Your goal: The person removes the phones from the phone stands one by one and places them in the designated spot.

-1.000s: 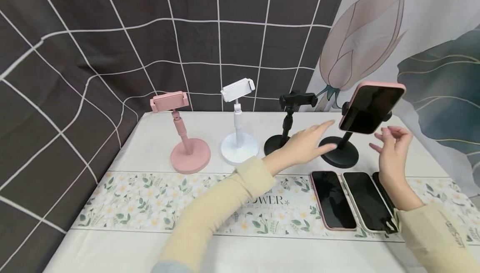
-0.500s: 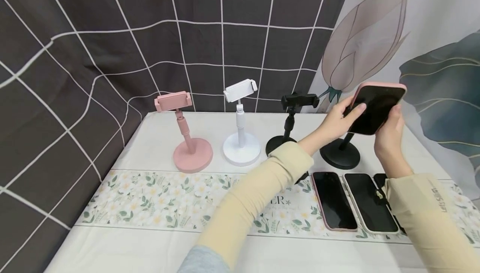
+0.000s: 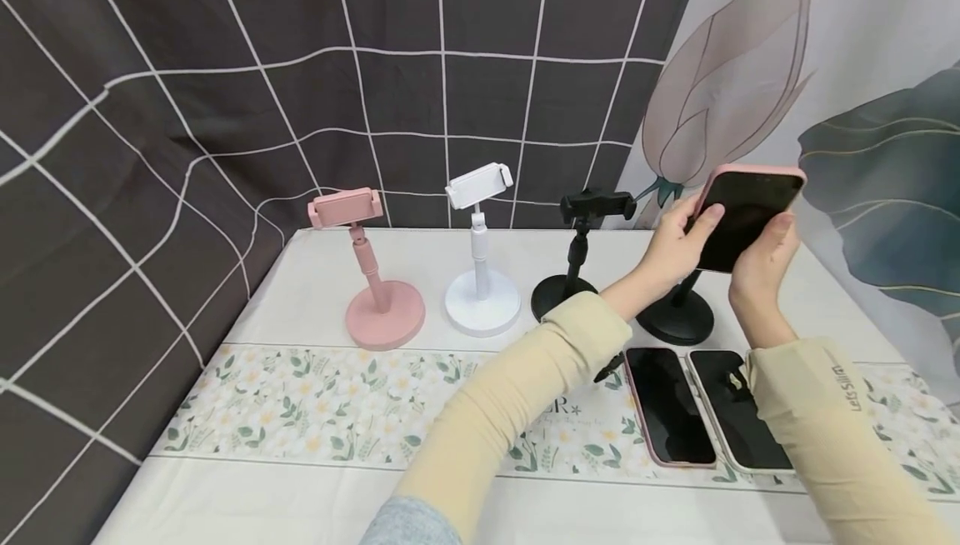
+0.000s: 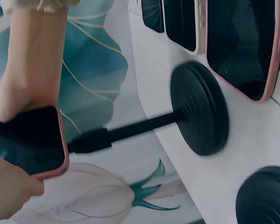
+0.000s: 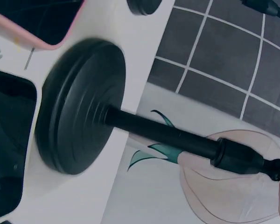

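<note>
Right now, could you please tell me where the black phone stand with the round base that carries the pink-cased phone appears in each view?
Head: black phone stand right of centre, its base behind the left hand and right hand.
Left wrist: base right of centre, pole running left to the pink-cased phone.
Right wrist: base at left, pole running right.
Shared landmark: the round base.

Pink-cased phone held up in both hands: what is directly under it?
Under the pink-cased phone stands a black round-based stand on the white table. The left hand and right hand cover its clamp.
</note>
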The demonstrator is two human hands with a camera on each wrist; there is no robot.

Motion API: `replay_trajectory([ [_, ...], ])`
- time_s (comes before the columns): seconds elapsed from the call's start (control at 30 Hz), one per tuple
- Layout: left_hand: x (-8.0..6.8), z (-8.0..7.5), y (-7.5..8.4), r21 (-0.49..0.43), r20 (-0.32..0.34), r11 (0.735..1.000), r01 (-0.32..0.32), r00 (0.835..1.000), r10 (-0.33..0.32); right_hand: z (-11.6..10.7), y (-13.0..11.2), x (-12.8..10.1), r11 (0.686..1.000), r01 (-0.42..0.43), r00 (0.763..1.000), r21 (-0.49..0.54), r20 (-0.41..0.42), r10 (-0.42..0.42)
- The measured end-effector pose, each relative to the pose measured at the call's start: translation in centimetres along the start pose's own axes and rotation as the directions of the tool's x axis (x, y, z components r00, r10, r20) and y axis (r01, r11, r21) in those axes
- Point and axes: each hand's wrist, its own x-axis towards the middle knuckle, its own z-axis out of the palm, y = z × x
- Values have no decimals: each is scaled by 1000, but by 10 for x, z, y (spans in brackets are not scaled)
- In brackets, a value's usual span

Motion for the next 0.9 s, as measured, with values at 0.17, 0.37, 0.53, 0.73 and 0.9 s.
replay_trajectory([
  [0.17,-7,0,10,91,-38,990,-109,993,113,8,-14,-4,999,5,999,40,-32,-4],
  [0.37,-26,-8,21,138,-94,972,-191,974,205,19,-32,-17,990,120,991,75,51,-124],
  [0.53,-51,-18,34,107,-131,959,-262,953,274,28,-47,-31,974,178,972,137,129,-196],
  [0.73,-87,-31,48,42,-184,942,-333,924,335,39,-65,-61,969,201,960,143,168,-224],
  [0.9,-118,-36,54,22,-296,926,-376,882,365,44,-74,-86,971,214,943,106,238,-234],
])
